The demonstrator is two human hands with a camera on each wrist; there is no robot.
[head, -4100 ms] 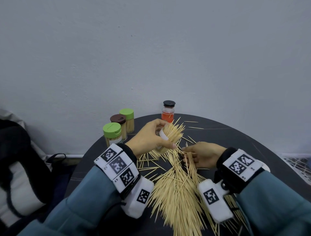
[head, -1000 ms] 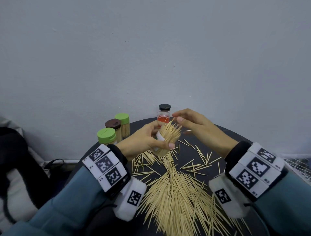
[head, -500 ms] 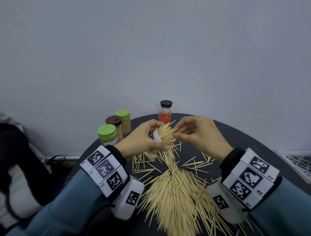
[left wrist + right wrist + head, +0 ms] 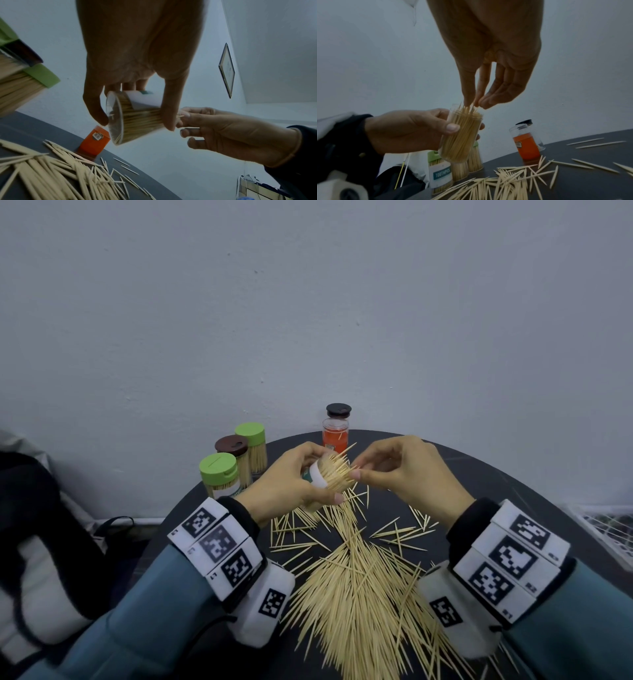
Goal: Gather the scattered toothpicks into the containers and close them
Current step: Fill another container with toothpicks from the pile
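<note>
My left hand (image 4: pixel 297 475) grips a clear toothpick container (image 4: pixel 317 478) with a white label. It hangs above the table, tilted to the right, and is packed with toothpicks (image 4: pixel 337 470) that stick out of its open mouth. My right hand (image 4: pixel 358 470) is at that mouth, its thumb and fingertips pinching a few toothpick tips. The right wrist view shows the same pinch (image 4: pixel 475 104) over the container (image 4: pixel 462 135). In the left wrist view the container (image 4: pixel 137 117) is seen from below. A big pile of loose toothpicks (image 4: pixel 359 587) covers the dark round table (image 4: pixel 486 477) between my wrists.
Three closed containers stand at the back left: a green-lidded one (image 4: pixel 219 470), a brown-lidded one (image 4: pixel 232 445), another green-lidded one (image 4: pixel 250 433). An orange jar (image 4: pixel 335 436) with a black lid (image 4: pixel 338 409) at its top stands behind my hands. A black bag (image 4: pixel 34 525) lies left of the table.
My right hand left the pile on the table, rose, and came down onto the container's mouth with toothpicks. My left hand kept holding the container, a little higher than before.
</note>
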